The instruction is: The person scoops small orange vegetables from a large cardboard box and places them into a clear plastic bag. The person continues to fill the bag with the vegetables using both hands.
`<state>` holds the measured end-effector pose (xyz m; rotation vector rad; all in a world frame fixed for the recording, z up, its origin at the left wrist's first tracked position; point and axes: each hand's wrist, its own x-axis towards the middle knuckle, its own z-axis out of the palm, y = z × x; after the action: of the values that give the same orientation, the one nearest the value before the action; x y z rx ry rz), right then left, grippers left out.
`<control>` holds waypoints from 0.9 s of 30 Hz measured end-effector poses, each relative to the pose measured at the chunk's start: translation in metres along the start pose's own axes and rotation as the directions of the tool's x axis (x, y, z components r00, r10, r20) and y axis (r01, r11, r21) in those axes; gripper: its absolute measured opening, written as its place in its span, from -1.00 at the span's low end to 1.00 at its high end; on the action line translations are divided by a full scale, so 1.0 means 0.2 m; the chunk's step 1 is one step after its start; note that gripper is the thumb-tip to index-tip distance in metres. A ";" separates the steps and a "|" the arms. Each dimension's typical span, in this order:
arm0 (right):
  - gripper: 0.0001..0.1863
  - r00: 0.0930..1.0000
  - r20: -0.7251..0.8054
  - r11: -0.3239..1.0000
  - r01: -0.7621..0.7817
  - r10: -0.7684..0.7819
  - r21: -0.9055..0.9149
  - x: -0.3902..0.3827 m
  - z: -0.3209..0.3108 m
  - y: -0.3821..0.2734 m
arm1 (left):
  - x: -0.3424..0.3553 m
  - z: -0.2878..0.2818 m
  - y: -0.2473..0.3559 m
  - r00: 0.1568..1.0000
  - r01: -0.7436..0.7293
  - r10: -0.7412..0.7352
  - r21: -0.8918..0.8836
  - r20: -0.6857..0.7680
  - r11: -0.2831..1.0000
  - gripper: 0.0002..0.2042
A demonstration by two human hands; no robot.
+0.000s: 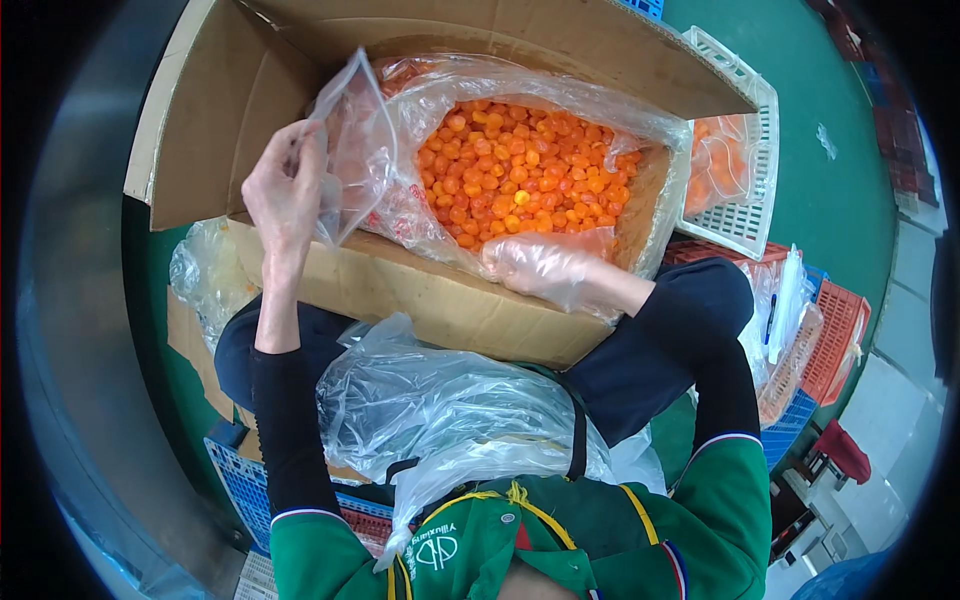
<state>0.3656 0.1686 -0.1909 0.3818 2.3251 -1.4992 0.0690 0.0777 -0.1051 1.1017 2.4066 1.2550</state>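
Observation:
My left hand (285, 188) pinches the edge of a clear plastic zip bag (352, 165) and holds it up at the box's left side. A clear plastic glove covers my right hand (530, 262), which is curled at the near edge of the orange balls. Whatever lies inside those fingers is hidden. The many small, round, glossy orange balls (525, 165) look like egg yolks. They fill a clear plastic liner (410, 205) inside a large open cardboard box (400, 295), which rests against my legs.
Right of the box, a white plastic basket (758, 190) holds a clear bag of orange balls (718, 165). Red (838, 335) and blue crates stand farther right, with plastic bags nearby. A crumpled clear bag (205, 265) lies at left. Plastic sheeting (450, 400) covers my lap.

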 end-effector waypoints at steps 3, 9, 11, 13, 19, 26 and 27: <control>-0.73 0.959 0.275 0.855 -0.198 0.068 0.479 -0.02 -0.21 -0.11 | 0.04 -0.09 0.00 0.997 0.038 -0.039 -0.011 -0.063 0.999 -0.82; -0.64 0.902 -0.264 0.897 -0.228 0.341 0.380 0.11 -0.40 0.00 | 0.04 -0.12 0.05 0.993 0.037 -0.042 -0.047 -0.113 0.998 -0.81; -0.63 0.830 -0.527 0.983 -0.160 0.182 0.086 0.17 -0.43 0.04 | 0.02 -0.12 0.05 0.993 0.077 -0.081 -0.055 -0.089 0.996 -0.81; -0.65 0.732 -0.660 0.962 -0.027 -0.167 -0.272 0.32 -0.44 0.10 | 0.01 -0.12 0.05 0.993 0.075 -0.075 -0.003 -0.087 0.997 -0.81; -0.51 0.887 -0.456 0.778 -0.234 -0.076 -0.583 0.63 -0.31 -0.02 | 0.02 -0.18 -0.01 0.987 0.030 -0.029 0.009 -0.160 0.999 -0.80; -0.67 0.922 -0.305 0.706 -0.051 -0.239 -0.707 0.41 -0.17 0.12 | 0.02 -0.22 0.00 0.984 0.038 -0.044 -0.035 -0.172 0.999 -0.80; -0.66 0.942 -0.300 0.773 -0.077 -0.150 -0.630 0.38 -0.17 0.15 | 0.01 -0.22 0.01 0.983 0.059 -0.063 -0.027 -0.172 0.998 -0.80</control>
<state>0.3042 0.2149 -0.2353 0.4233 2.9390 -0.5894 0.0458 0.0524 -0.0762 0.9409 2.5237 1.4062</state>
